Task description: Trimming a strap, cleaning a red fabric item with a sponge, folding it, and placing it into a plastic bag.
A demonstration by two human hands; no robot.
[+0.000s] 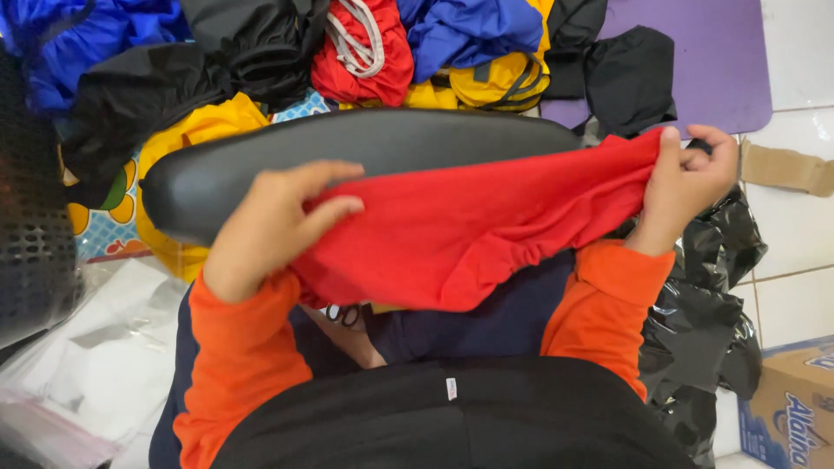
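Observation:
A red cloth cover (469, 230) is stretched halfway over a long black padded board (347, 152) that lies across my lap. My left hand (274, 226) presses flat on the cover's left edge, fingers spread over the red fabric and the black pad. My right hand (686, 178) pinches the cover's right end and pulls it outward past the board's end. Both arms wear orange sleeves.
A heap of red, blue, yellow and black fabric pieces (365, 52) lies beyond the board. A purple mat (695, 61) is at top right, a black plastic bag (712, 304) at right, a cardboard box (795, 408) at bottom right, clear plastic bags (95, 356) at left.

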